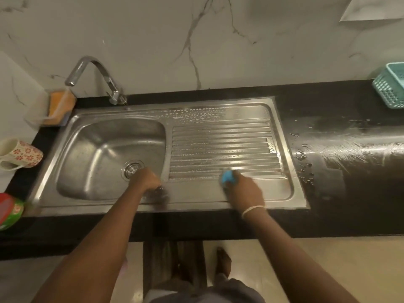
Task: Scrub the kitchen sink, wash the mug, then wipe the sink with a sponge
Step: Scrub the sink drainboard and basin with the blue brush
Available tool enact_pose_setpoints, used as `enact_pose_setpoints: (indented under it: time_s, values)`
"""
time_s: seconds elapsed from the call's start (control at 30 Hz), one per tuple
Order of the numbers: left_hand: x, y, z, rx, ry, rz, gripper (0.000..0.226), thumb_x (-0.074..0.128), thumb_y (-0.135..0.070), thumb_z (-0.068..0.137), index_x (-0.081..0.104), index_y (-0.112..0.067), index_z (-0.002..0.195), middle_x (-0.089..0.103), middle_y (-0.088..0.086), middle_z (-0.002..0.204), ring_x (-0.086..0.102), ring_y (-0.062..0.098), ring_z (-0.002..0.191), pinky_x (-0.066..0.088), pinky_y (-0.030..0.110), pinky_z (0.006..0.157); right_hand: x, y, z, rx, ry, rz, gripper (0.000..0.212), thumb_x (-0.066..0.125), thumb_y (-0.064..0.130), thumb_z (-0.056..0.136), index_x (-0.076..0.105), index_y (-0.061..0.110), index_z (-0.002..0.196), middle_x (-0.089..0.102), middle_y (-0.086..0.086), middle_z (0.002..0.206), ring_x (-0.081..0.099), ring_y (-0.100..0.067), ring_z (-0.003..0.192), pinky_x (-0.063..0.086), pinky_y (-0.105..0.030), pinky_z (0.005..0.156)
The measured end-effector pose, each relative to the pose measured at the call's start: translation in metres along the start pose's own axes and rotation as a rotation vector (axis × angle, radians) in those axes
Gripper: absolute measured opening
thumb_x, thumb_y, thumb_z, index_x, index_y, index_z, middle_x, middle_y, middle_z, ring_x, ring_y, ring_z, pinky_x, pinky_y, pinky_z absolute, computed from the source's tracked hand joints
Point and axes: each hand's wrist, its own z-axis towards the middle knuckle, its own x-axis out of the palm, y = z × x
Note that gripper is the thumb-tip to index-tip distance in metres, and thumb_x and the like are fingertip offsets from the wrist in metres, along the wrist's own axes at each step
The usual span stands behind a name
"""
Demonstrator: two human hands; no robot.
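gripping a blue scrubber (228, 178), the right hand (246, 191) presses it onto the near edge of the ribbed drainboard (223, 149), which is wet and dotted with suds. a pale band (253, 209) circles that wrist. the left hand (147, 179) is curled into a loose fist on the steel rim between the basin and the drainboard; whether it holds anything cannot be told. the sink (105, 154) has one basin on the left with a round drain (132, 168) near that hand, and one curved tap (96, 77) behind it.

one mug (18, 154) with red flowers lies on its side on the counter left of the sink, well apart from both hands. an orange sponge (60, 106) sits in a clear holder at the far left corner. a red and green tub (9, 209) shows at the left edge; its lettering is too blurred to read. a teal basket (390, 88) stands at the far right.

the counter (349, 149) is black and streaked with wet smears to the right of the sink. the wall (196, 40) is white marble with grey veins. pale floor tiles and one bare foot (223, 262) show below.
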Motion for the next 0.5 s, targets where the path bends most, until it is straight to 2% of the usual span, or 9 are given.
enact_pose_setpoints:
  time_s: [0.07,0.13,0.2,0.3,0.37,0.43,0.5]
  values:
    - [0.0,0.006,-0.002,0.047,-0.011,-0.005,0.016,0.065,-0.032,0.08,0.075,-0.02,0.082,0.072,0.0,0.086,0.063,0.017,0.079,0.043,0.025,0.062,0.038,0.048,-0.017,-0.125,0.109,0.02,0.031,0.054,0.044,0.093,0.056,0.029,0.12,0.071,-0.004,0.099,0.068,-0.027,0.091,0.056,-0.042,0.079]
    - [0.0,0.011,-0.007,0.097,-0.031,-0.053,0.017,0.07,-0.029,0.079,0.078,-0.018,0.089,0.074,-0.001,0.09,0.065,0.017,0.083,0.051,0.026,0.073,0.06,0.085,-0.033,-0.229,0.223,-0.007,0.033,0.057,0.043,0.093,0.055,0.029,0.123,0.071,-0.007,0.102,0.068,-0.029,0.094,0.056,-0.045,0.081]
    - [-0.001,0.016,-0.01,0.143,-0.046,-0.112,0.022,0.074,-0.03,0.079,0.078,-0.019,0.097,0.075,0.0,0.097,0.067,0.017,0.091,0.053,0.029,0.084,0.06,0.087,-0.036,-0.226,0.266,0.04,0.034,0.059,0.043,0.093,0.057,0.029,0.124,0.071,-0.005,0.104,0.068,-0.026,0.095,0.056,-0.044,0.084]
    - [-0.001,0.029,-0.006,0.19,-0.027,-0.182,0.024,0.077,-0.031,0.078,0.078,-0.02,0.1,0.075,-0.002,0.098,0.068,0.015,0.091,0.051,0.025,0.083,0.03,0.038,-0.028,-0.041,0.178,0.12,0.03,0.061,0.046,0.09,0.062,0.033,0.117,0.071,0.004,0.098,0.069,-0.016,0.089,0.056,-0.044,0.084]
    - [0.0,0.037,0.001,0.212,-0.004,-0.258,0.025,0.081,-0.031,0.075,0.078,-0.02,0.098,0.076,-0.003,0.096,0.068,0.013,0.088,0.05,0.024,0.082,0.0,-0.008,-0.028,0.09,0.069,0.123,0.032,0.067,0.047,0.086,0.063,0.031,0.114,0.072,0.004,0.095,0.069,-0.014,0.084,0.058,-0.044,0.08]
    - [0.0,0.047,0.009,0.263,0.04,-0.314,0.027,0.082,-0.028,0.074,0.078,-0.02,0.099,0.076,-0.003,0.096,0.069,0.012,0.089,0.05,0.023,0.084,-0.024,-0.027,-0.034,0.218,-0.045,0.085,0.033,0.071,0.037,0.086,0.066,0.022,0.116,0.073,-0.01,0.099,0.069,-0.025,0.086,0.054,-0.039,0.079]
    - [0.002,0.058,0.015,0.342,0.102,-0.345,0.028,0.081,-0.023,0.075,0.077,-0.02,0.102,0.075,-0.005,0.099,0.068,0.01,0.091,0.05,0.023,0.087,-0.027,-0.012,-0.045,0.293,-0.154,0.031,0.032,0.069,0.027,0.089,0.065,0.015,0.117,0.07,-0.019,0.103,0.065,-0.033,0.087,0.048,-0.037,0.076]
